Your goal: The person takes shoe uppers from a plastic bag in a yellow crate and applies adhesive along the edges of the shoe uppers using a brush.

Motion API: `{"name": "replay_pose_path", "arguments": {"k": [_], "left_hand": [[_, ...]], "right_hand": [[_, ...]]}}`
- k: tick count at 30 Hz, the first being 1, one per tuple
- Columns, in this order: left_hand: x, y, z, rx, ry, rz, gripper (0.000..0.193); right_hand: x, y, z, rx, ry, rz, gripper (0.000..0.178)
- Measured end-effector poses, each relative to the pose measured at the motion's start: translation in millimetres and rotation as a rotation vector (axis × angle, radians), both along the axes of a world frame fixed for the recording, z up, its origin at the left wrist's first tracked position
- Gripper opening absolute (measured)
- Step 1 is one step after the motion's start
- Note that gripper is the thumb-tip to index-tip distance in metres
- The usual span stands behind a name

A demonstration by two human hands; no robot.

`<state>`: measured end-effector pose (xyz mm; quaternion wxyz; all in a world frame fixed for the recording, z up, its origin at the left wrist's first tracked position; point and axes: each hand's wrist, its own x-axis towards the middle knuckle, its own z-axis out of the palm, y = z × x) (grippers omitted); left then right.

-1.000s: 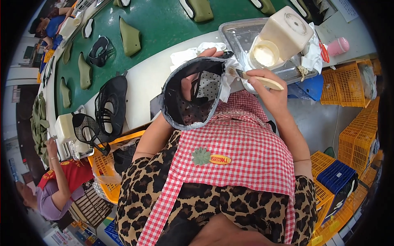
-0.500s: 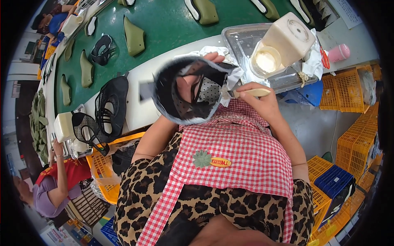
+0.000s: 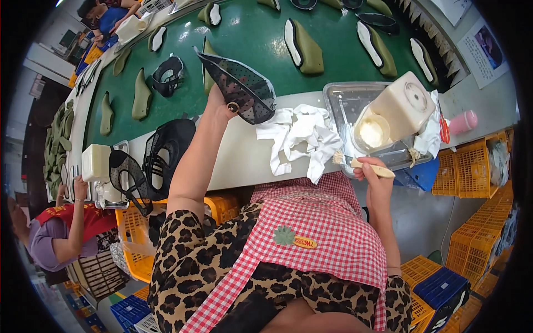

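Stretched out over the green conveyor belt, my left hand (image 3: 220,102) carries a black mesh shoe upper (image 3: 250,102); its fingers lie mostly behind the dotted mesh. An olive shoe last (image 3: 208,55) shows just beyond the upper. Closer to me, my right hand (image 3: 367,172) grips a brush (image 3: 379,170) by its pale wooden handle. The brush's bristles are whitish and point left, near the front edge of a clear plastic tray (image 3: 332,102). In that tray sits a cup of white paste (image 3: 371,133) against a cream plastic jug (image 3: 401,105).
Crumpled white cloths (image 3: 305,136) lie on the pale ledge. Black shoe uppers (image 3: 169,150) rest at left beside another cream container (image 3: 96,162). More lasts (image 3: 302,47) stand on the belt. Yellow crates (image 3: 463,166) are at right. A co-worker (image 3: 53,238) is at left.
My left hand has taken the shoe upper away from my body and out over the belt. My right hand has moved the brush away from the upper, down and right, nearer the tray.
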<state>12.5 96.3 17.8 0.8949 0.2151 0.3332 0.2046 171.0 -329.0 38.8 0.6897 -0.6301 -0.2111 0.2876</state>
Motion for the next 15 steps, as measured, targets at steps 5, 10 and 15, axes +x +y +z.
{"name": "replay_pose_path", "arguments": {"k": [5, 10, 15], "left_hand": [[46, 58, 13, 0.117, 0.073, 0.003, 0.05], [57, 156, -16, 0.087, 0.048, 0.049, 0.056], [8, 137, -14, 0.563, 0.581, 0.033, 0.062]], "right_hand": [[-7, 0, 3, -0.009, 0.016, -0.065, 0.019], [-21, 1, 11, -0.034, -0.065, -0.078, 0.018], [-14, -2, 9, -0.086, -0.094, -0.06, 0.021]]}}
